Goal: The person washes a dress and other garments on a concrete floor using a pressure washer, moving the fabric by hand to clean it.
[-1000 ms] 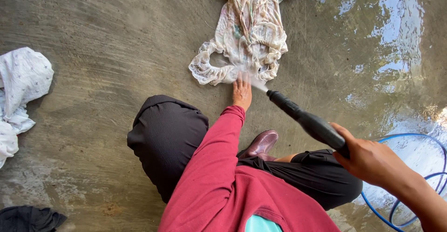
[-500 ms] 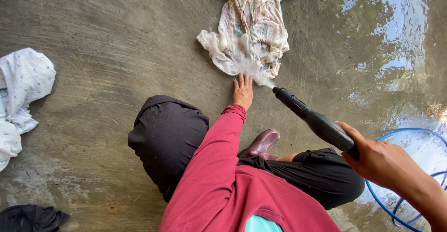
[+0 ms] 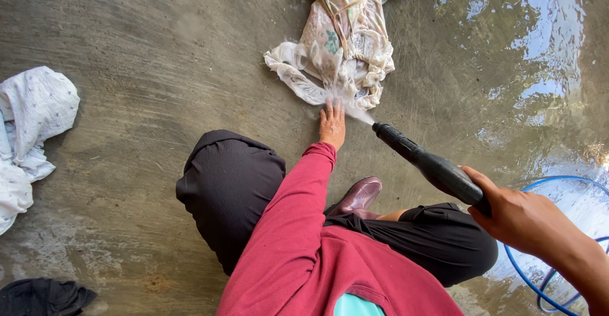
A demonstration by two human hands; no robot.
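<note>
My right hand [image 3: 526,224] is wrapped around the thick rear end of a black spray wand [image 3: 426,162], fingers closed fully on it, thumb lying along the top. The wand slants up and to the left across my lap, and a thin white jet leaves its tip and strikes the near edge of a pale floral cloth [image 3: 342,43] crumpled on the ground in front of me. My left hand [image 3: 332,124] lies flat with its fingers spread, holding nothing; the fingertips press on the bottom hem of that cloth, just left of where the jet lands.

There is no basin or tub in view; the cloth lies straight on the concrete floor [image 3: 158,50], wet and bunched, with one ragged fold stretched out to the left.

I am crouched, black trousers over my knees, a red sleeve [image 3: 298,202] along my left arm, and the toe of a glossy maroon boot [image 3: 358,197] shows between my legs. The floor is rough grey concrete, damp where I work and covered by a shining sheet of water [image 3: 539,37] on the upper right that mirrors the sky. A blue hose [image 3: 558,180] loops on the wet ground beside my right wrist. Well apart at the left edge lies a white cloth [image 3: 32,126] in a heap, and a dark cloth [image 3: 41,296] sits in the lower left corner.
</note>
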